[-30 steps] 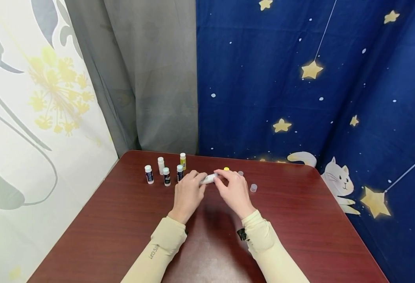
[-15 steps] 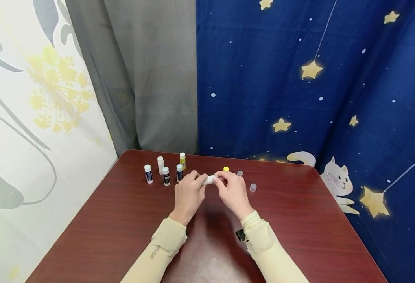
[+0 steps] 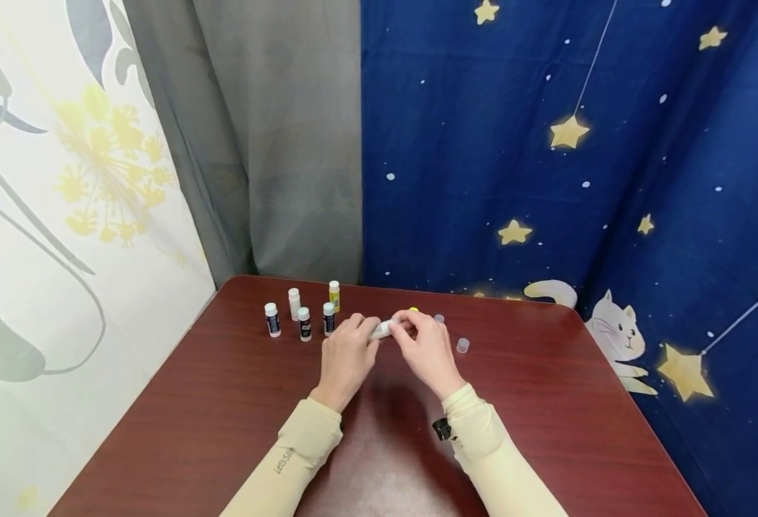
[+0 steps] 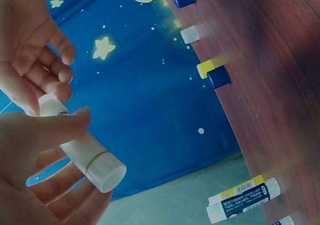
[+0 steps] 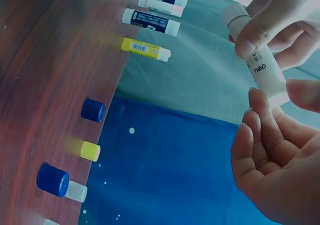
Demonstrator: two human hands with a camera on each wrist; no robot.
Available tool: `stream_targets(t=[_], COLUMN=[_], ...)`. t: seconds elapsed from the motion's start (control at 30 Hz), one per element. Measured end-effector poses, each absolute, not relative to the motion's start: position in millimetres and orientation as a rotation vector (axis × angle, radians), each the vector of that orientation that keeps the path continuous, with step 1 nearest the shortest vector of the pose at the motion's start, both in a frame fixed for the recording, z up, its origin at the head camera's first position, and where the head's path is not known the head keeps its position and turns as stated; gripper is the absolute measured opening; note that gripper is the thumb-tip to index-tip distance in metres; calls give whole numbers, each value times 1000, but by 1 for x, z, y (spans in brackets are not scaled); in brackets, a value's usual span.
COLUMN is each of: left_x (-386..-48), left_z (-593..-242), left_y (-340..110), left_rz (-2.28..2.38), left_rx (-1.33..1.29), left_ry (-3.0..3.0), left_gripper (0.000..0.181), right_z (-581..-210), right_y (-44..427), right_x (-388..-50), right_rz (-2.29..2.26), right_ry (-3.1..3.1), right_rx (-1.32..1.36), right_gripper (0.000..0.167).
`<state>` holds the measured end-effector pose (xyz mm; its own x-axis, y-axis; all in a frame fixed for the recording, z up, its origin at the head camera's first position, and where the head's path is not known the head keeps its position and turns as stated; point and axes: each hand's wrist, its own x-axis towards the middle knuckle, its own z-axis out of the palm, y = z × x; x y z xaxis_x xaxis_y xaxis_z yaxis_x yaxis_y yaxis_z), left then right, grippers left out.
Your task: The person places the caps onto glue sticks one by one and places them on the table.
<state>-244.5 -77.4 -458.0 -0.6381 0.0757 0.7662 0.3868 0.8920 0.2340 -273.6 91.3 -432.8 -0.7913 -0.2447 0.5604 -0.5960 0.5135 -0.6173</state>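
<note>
A white glue stick (image 3: 381, 329) is held in the air between both hands, tilted in the wrist views. My left hand (image 3: 346, 359) grips its barrel, with the thumb laid along the white tube (image 4: 82, 147). At the other end, my right hand (image 3: 429, 352) pinches the tip between thumb and fingers. Dark lettering shows on the glue stick (image 5: 262, 75) in the right wrist view. To the left stand several capless-looking glue sticks with white ends, among them a dark-labelled one (image 3: 304, 324), a plain white one (image 3: 294, 304) and a yellow one (image 3: 334, 296).
Loose caps lie on the reddish-brown table (image 3: 534, 416) beyond and right of my right hand: a yellow cap (image 5: 90, 151), a clear cap (image 3: 463, 345) and blue caps, one blue cap (image 5: 53, 180) near another clear one. Curtains hang behind the table's far edge.
Both hands stay almost in place around the white glue stick. The right fingers shift slightly at its end, and a little less of the stick shows between the hands than one second ago.
</note>
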Motion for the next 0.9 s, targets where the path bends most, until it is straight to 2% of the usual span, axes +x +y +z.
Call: stream_targets(t=[0.43,0.9], left_x=[-247,-248], left_z=[-460,-457], left_y=[-88,-111], left_rz=[-555,-650], left_rx=[-307,-182], left_ry=[-2255,-2229], left_gripper=[38,33], right_z=[-420,-405], right_y=[105,133], right_x=[-282,-290], right_rz=[1105,981], right_ry=[-2345,-2382], right_rx=[674,627], right_gripper=[13,20])
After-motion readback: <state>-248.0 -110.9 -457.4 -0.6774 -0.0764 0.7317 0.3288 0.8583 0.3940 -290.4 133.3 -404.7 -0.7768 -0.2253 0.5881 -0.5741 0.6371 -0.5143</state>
